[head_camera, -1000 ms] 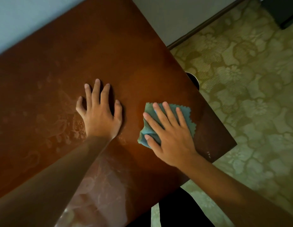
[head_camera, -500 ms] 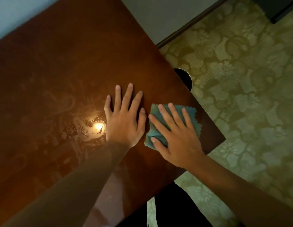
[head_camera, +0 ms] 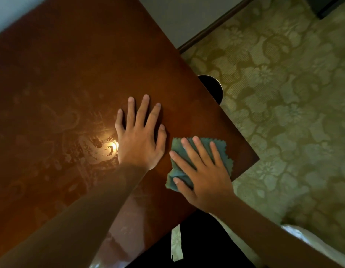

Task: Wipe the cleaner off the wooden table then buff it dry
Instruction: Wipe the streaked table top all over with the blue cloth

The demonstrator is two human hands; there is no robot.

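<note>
The glossy reddish-brown wooden table (head_camera: 75, 60) fills most of the view, its right corner jutting over a pale green floral-patterned floor (head_camera: 287, 97). Since half a second ago the teal cloth has slid slightly toward the person, opening a gap of bare wood between the two hands, which earlier nearly touched; the left hand has stayed put. Cloudy, swirled streaks of cleaner (head_camera: 57, 120) cover the table's left half, with a bright lamp glare (head_camera: 111, 147) reflected in them just beside the left hand. The left hand (head_camera: 138, 140) lies flat, fingers straight and spread, palm pressing the wood and holding nothing. The right hand (head_camera: 202, 173) is also flat and extended, pressing down the small teal microfibre cloth with zigzag edges (head_camera: 220, 149) near the table's right corner, its thumb laid over the cloth's bunched near edge.
</note>
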